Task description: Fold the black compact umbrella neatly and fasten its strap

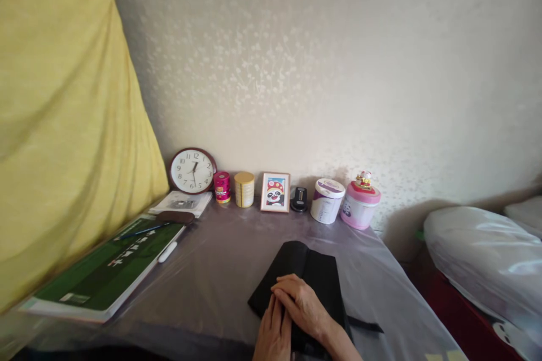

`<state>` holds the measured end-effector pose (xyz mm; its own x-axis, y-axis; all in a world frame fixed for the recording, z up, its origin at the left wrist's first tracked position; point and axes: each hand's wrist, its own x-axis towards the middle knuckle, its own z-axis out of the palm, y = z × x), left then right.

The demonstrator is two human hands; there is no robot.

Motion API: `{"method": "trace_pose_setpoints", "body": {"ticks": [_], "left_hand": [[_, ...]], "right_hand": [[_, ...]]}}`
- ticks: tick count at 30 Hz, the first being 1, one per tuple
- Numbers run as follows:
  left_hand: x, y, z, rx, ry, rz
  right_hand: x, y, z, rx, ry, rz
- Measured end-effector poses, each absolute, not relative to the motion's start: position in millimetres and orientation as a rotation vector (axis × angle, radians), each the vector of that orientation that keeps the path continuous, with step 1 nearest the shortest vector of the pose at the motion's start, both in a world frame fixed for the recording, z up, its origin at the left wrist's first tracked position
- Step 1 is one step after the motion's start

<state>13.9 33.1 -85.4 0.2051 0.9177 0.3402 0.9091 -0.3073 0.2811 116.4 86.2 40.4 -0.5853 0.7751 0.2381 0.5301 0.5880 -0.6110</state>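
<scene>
A black folded case or wallet-like pouch (311, 271) lies on the plastic-covered table (220, 271) near the front edge. Both hands rest on its near end. My left hand (273, 333) lies flat with fingers stretched forward onto the pouch. My right hand (302, 304) comes in from the right and lies over the left hand's fingertips, fingers flat and pressed on the pouch. A black strap (365, 325) sticks out to the right from under the pouch.
Along the wall stand a round clock (192, 170), a pink tin (222, 186), a yellow tin (244, 189), a framed panda picture (275, 192), a small black device (300, 199), a white tub (327, 200) and a pink tub (360, 204). A green book (105, 271) with pens lies left. A yellow curtain (63, 124) hangs left; a plastic-wrapped bundle (486, 259) sits right.
</scene>
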Motion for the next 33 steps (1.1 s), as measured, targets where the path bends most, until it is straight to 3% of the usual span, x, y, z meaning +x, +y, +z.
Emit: {"method": "trace_pose_setpoints", "body": {"ticks": [8, 17, 26, 30, 33], "left_hand": [[24, 37, -89, 2.349, 1.994, 0.721], [29, 39, -70, 2.157, 1.988, 0.435], [25, 43, -60, 2.091, 1.862, 0.362], [25, 41, -59, 2.091, 1.864, 0.427], [25, 40, -57, 2.087, 1.841, 0.429]], "right_hand": [[123, 120, 22, -0.979, -2.552, 0.468], [116, 174, 17, -1.199, -2.606, 0.176], [141, 203, 13, -1.387, -2.198, 0.040], [192, 176, 15, -1.467, -1.894, -0.135], [223, 138, 13, -1.540, -1.884, -0.025]]}}
